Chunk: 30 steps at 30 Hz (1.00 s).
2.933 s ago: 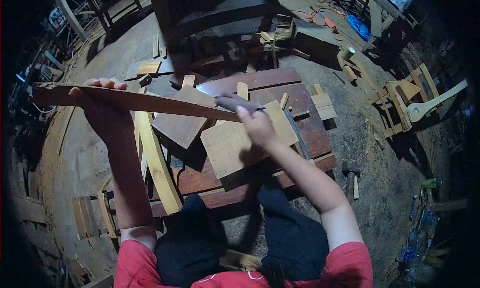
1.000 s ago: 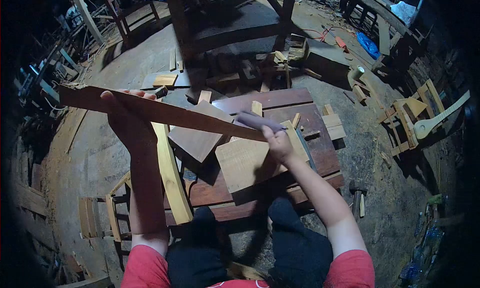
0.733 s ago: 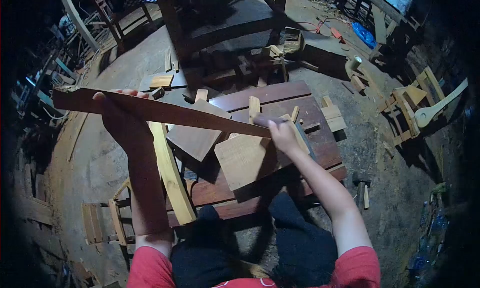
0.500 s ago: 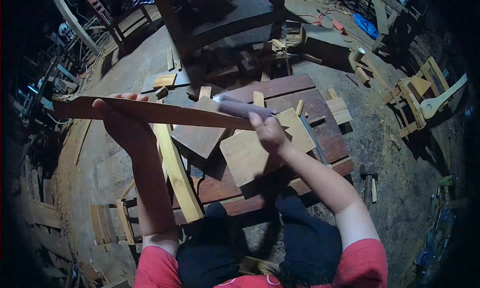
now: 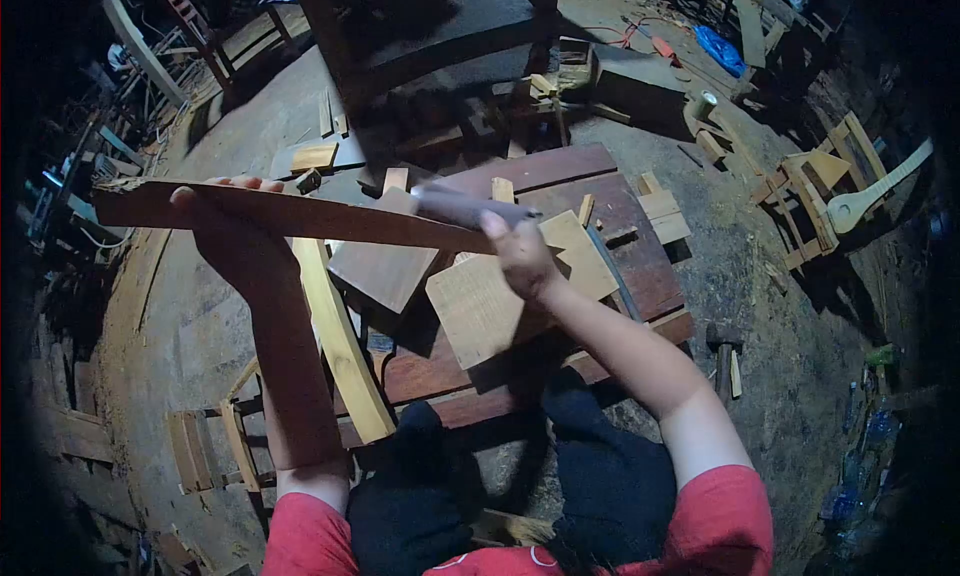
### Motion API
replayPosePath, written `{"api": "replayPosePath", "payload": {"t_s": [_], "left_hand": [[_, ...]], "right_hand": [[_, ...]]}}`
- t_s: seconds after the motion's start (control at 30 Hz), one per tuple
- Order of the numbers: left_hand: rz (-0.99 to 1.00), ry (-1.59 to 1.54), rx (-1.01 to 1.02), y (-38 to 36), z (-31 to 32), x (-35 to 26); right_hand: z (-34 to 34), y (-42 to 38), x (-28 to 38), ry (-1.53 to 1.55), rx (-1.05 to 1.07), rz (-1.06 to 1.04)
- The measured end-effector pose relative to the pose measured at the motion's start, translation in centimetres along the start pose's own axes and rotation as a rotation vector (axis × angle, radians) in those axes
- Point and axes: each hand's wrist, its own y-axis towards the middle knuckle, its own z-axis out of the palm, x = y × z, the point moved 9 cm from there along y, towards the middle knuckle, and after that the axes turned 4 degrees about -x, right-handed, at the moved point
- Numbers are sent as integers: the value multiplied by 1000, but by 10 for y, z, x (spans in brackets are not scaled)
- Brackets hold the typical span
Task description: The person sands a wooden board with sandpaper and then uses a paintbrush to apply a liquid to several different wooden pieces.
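My left hand (image 5: 235, 221) grips a long brown board (image 5: 310, 213) near its rough left end, holding it raised and roughly level. Fingers of my right hand (image 5: 522, 256) are wrapped round a dark, cylinder-like tool (image 5: 460, 207), blurred by motion, close to the board's right end. Whether the tool touches the board is unclear. Below them, a light wooden panel (image 5: 475, 311) and a darker panel (image 5: 385, 266) lie on a low reddish-brown slatted table (image 5: 660, 266). A yellowish wooden strip (image 5: 345, 346) leans at the table's left side.
A hammer (image 5: 723, 356) lies on the floor right of the table. Further right stands a small wooden frame with a pale spoon-shaped piece (image 5: 850, 212). A larger dark table (image 5: 450, 51) stands ahead. Wood offcuts (image 5: 315, 157) are scattered around.
Both hands, the board and the tool appear slightly further left and higher, while the whole view has also shifted a little. Both grips are kept.
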Motion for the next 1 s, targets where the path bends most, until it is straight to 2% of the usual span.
{"api": "replayPosePath", "payload": {"t_s": [0.03, 0.1, 0.17, 0.23, 0.27, 0.3, 0.37, 0.43, 0.5, 0.57, 0.63, 0.7, 0.73, 0.77, 0.8, 0.87, 1.0], "left_hand": [[-15, -11, -6, 1, -2, 3], [-24, -65, 57, 5, -3, 10], [-26, -119, 114, 10, -3, 14], [-90, -281, 258, 10, 5, 19], [-122, -342, 290, 14, 5, 24], [-106, -335, 268, 18, 0, 25], [-221, -569, 393, 16, 10, 27], [-277, -594, 294, 20, 1, 36], [-275, -611, 319, 19, 4, 35], [-233, -621, 371, 21, 6, 34], [-197, -636, 421, 19, 10, 34], [-211, -839, 553, 11, 20, 28], [-177, -827, 664, 7, 25, 21], [-175, -828, 660, 8, 24, 20], [-207, -855, 753, 1, 32, 15], [-265, -853, 977, -9, 42, 15], [-313, -824, 977, -16, 44, 16]], "right_hand": [[-17, -6, -21, -112, -23, 57], [-55, -20, -39, -18, -243, -148], [-83, -24, -88, -257, -106, -88], [-101, -38, -96, -521, -68, 346], [-100, -39, -94, -524, -43, 338], [-96, -37, -85, -540, -41, 241], [-86, -33, -75, -546, -18, 128], [-87, -32, -74, -580, -72, 137], [-84, -31, -73, -593, -96, 135], [-82, -27, -66, -448, -133, 54], [-74, -23, -47, -442, -94, 19], [-58, -30, -72, -682, 230, 398], [-40, -26, -64, -399, 154, 219], [-30, -23, -41, -246, 188, -20], [-3, -22, 17, -88, 218, -255], [12, -18, 23, 65, 152, -249], [49, -13, 101, 173, 246, -275]]}}
